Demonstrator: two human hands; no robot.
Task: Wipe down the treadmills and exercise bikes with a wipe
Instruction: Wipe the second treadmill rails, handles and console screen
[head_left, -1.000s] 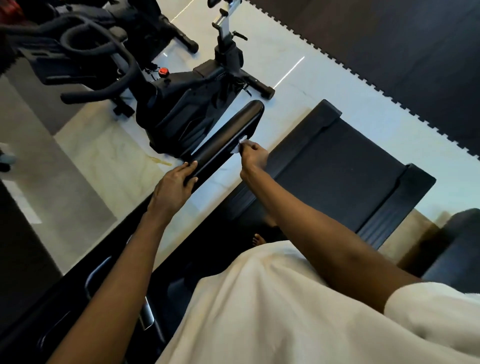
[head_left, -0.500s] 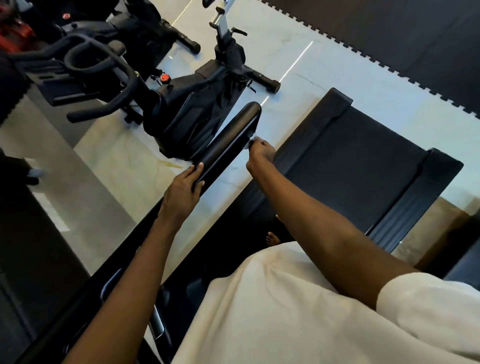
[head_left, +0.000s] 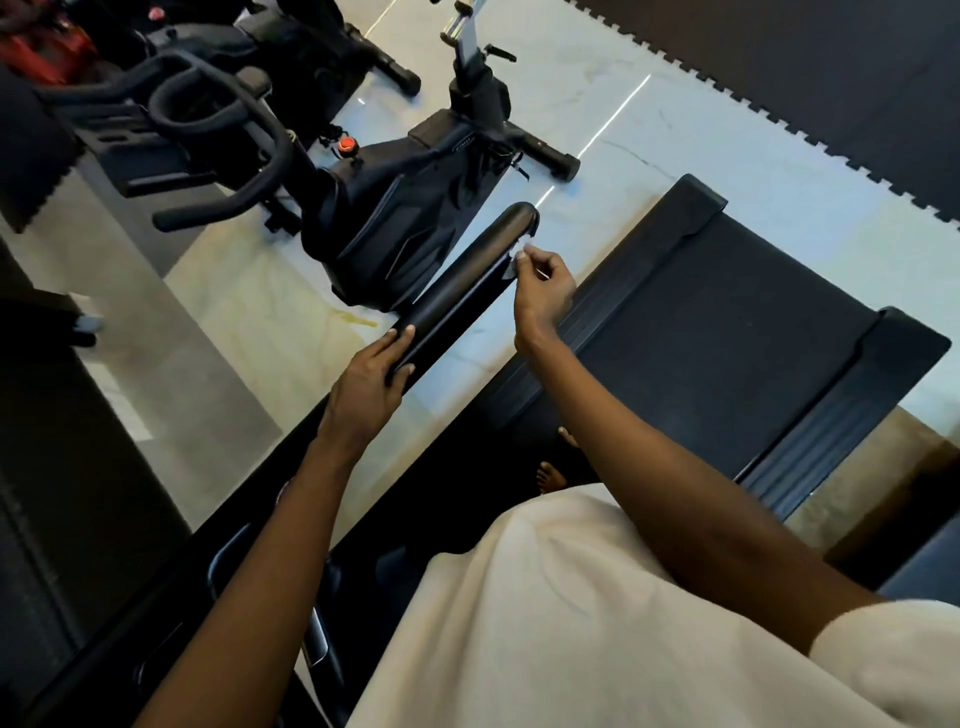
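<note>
Head: right hand (head_left: 543, 293) pinches newly visible wipe (head_left: 521, 254) at handrail (head_left: 467, 291); left hand (head_left: 370, 387) still grasps it.

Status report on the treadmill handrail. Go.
Left hand grips handrail. Right hand pinches wipe at handrail's far end. Handrail bare between hands.

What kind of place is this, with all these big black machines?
Most likely a gym: a treadmill with its long belt, an exercise bike beside it, and black interlocking floor mats.
</note>
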